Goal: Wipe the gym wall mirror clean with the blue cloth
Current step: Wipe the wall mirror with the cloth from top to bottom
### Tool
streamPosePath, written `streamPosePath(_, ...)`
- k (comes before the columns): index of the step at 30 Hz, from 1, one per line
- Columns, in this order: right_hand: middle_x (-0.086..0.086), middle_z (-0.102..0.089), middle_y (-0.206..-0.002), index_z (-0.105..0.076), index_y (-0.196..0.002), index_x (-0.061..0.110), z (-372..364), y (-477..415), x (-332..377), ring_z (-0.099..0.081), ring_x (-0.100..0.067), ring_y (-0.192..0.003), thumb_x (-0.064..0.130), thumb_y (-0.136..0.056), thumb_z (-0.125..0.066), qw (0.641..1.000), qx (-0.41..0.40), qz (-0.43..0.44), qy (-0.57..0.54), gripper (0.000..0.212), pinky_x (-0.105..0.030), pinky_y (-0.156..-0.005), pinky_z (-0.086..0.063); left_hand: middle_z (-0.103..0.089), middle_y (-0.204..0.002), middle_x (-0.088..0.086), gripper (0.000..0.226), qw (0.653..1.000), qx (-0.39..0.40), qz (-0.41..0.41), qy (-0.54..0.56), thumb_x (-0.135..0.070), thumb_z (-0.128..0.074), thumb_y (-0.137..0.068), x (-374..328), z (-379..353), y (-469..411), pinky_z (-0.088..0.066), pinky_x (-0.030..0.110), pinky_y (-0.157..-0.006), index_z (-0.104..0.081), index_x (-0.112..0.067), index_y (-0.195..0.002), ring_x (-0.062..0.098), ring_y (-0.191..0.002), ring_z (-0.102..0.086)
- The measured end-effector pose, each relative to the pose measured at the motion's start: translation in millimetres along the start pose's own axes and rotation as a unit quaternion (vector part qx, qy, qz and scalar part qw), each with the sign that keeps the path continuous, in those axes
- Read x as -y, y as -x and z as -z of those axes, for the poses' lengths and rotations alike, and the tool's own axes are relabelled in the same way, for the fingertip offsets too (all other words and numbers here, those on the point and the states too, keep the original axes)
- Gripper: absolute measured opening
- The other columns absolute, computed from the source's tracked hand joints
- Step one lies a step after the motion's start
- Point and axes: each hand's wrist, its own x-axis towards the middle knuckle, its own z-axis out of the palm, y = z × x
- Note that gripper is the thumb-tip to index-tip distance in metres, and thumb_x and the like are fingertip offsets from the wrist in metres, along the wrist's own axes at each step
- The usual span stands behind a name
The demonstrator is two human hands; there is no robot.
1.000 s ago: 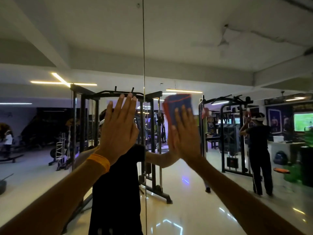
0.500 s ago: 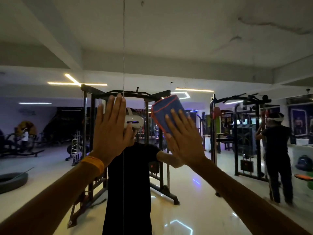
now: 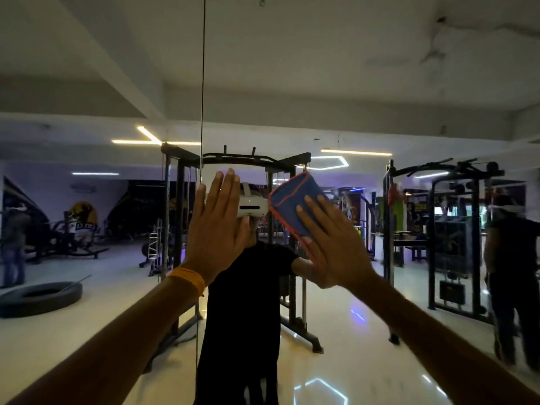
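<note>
Facing the wall mirror (image 3: 380,83), the head view is filled by glass carrying the reflected gym: a cable rack (image 3: 233,159) at centre and a tyre (image 3: 41,296) lying on the reflected floor at lower left. A vertical seam (image 3: 203,68) between mirror panels runs down just left of centre.

Both arms are raised to the glass. The left hand (image 3: 217,226), with an orange wristband (image 3: 188,280), lies flat on the mirror, its grip spread with fingers straight and together, holding nothing. The right hand (image 3: 336,247) is likewise flat, its grip spread with fingers fanned and straight, pressing the blue cloth (image 3: 292,206) against the glass rather than pinching it.

Key relation: the folded cloth sits under the right fingertips and extends beyond them, up and to the left, so it leads the hand toward the left hand. Its long axis is tilted, upper end leaning left, roughly in line with the fingers. The right hand is the only one on it. The left is near but apart.

Against one second ago, both hands lie further right relative to the seam: the left hand was wholly left of it and now overlaps it. The cloth, then nearly upright, has tilted leftward. Wiping is judged to be in progress.
</note>
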Motion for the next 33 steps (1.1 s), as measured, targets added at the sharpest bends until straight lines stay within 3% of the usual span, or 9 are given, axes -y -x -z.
streamPosePath(3,-0.02,-0.03,-0.165,-0.027,-0.16,0.007,16.6,-6.2,-71.9,-0.023,-0.038,-0.155,0.04,-0.114,-0.017,0.987,-0.074,-0.141,0.006,0.058,-0.066,-0.119,-0.027,-0.005,-0.173,0.014,0.073,1.0,-0.003,-0.004,-0.01,-0.046,-0.024,-0.106,1.5,-3.3,1.1,-0.013,0.059,-0.128,-0.015,-0.004,-0.164,0.032,-0.161,-0.004)
streamPosePath(6,-0.018,-0.033,-0.164,-0.038,-0.156,0.005,16.9,-11.3,-48.4,-0.025,-0.037,-0.155,0.033,-0.112,-0.03,0.94,-0.177,-0.291,-0.026,0.053,-0.064,-0.122,-0.025,-0.004,-0.173,0.015,0.072,1.0,-0.015,-0.01,-0.009,-0.044,-0.027,-0.105,-0.5,-3.0,2.2,-0.013,0.06,-0.127,-0.013,-0.004,-0.164,0.033,-0.161,-0.005)
streamPosePath(9,-0.011,-0.015,-0.172,-0.027,-0.162,0.011,-4.4,11.1,12.4,-0.011,-0.032,-0.159,0.029,-0.105,-0.048,0.983,-0.06,-0.166,-0.053,0.064,-0.057,-0.127,-0.014,-0.006,-0.173,0.016,0.074,1.0,-0.015,-0.006,0.001,-0.045,-0.026,-0.105,-2.4,-1.2,1.8,-0.012,0.059,-0.128,-0.014,-0.003,-0.164,0.033,-0.161,-0.004)
streamPosePath(12,-0.021,-0.023,-0.167,-0.035,-0.157,0.001,1.7,23.4,-27.2,-0.018,-0.04,-0.156,0.032,-0.1,-0.058,0.999,-0.027,-0.031,0.009,0.069,-0.063,-0.122,-0.023,-0.005,-0.173,0.015,0.075,1.0,-0.016,-0.007,0.012,-0.048,-0.025,-0.105,-1.5,0.5,1.9,-0.011,0.059,-0.128,-0.012,-0.004,-0.164,0.032,-0.161,-0.004)
streamPosePath(17,-0.022,-0.033,-0.163,-0.037,-0.156,0.001,25.2,-3.2,-82.1,-0.027,-0.04,-0.153,0.04,-0.113,-0.015,0.95,-0.144,-0.276,-0.001,0.062,-0.066,-0.118,-0.028,-0.006,-0.173,0.015,0.075,1.0,-0.028,-0.005,0.007,-0.043,-0.033,-0.103,-7.8,2.7,0.4,-0.005,0.055,-0.13,-0.015,-0.003,-0.164,0.032,-0.161,-0.004)
streamPosePath(23,-0.015,-0.029,-0.166,-0.027,-0.159,0.014,7.3,15.4,-24.9,-0.022,-0.034,-0.156,0.038,-0.112,-0.027,1.0,-0.019,0.022,0.008,0.053,-0.055,-0.125,-0.021,-0.004,-0.173,0.015,0.075,1.0,-0.016,-0.018,0.006,-0.04,-0.036,-0.102,-27.0,-1.9,-14.0,-0.001,0.052,-0.13,-0.014,-0.004,-0.164,0.031,-0.161,-0.001)
streamPosePath(25,-0.018,-0.039,-0.161,-0.033,-0.157,0.015,21.1,4.1,-74.4,-0.031,-0.038,-0.153,0.037,-0.111,-0.032,0.998,-0.05,-0.024,0.012,0.051,-0.061,-0.122,-0.029,-0.005,-0.173,0.015,0.075,1.0,-0.009,-0.009,-0.002,-0.044,-0.033,-0.103,-26.4,-4.0,-15.4,0.0,0.053,-0.13,-0.013,-0.005,-0.165,0.032,-0.161,-0.001)
streamPosePath(29,-0.023,-0.036,-0.161,-0.039,-0.156,0.002,45.1,-18.9,-121.3,-0.03,-0.044,-0.151,0.041,-0.111,-0.022,0.944,-0.147,-0.295,-0.01,0.062,-0.065,-0.121,-0.027,-0.004,-0.174,0.015,0.075,1.0,-0.01,-0.007,-0.005,-0.045,-0.03,-0.104,-26.8,-7.6,-15.4,-0.008,0.059,-0.129,-0.012,-0.006,-0.165,0.033,-0.161,-0.001)
streamPosePath(33,-0.011,-0.021,-0.17,-0.022,-0.162,0.017,13.3,-10.9,-43.7,-0.015,-0.032,-0.158,0.038,-0.111,-0.022,0.988,-0.084,-0.13,-0.009,0.055,-0.052,-0.129,-0.01,-0.005,-0.173,0.015,0.074,1.0,-0.022,-0.006,-0.015,-0.047,-0.026,-0.105,-29.8,-6.4,-13.8,-0.006,0.057,-0.129,-0.013,-0.005,-0.164,0.033,-0.161,-0.002)
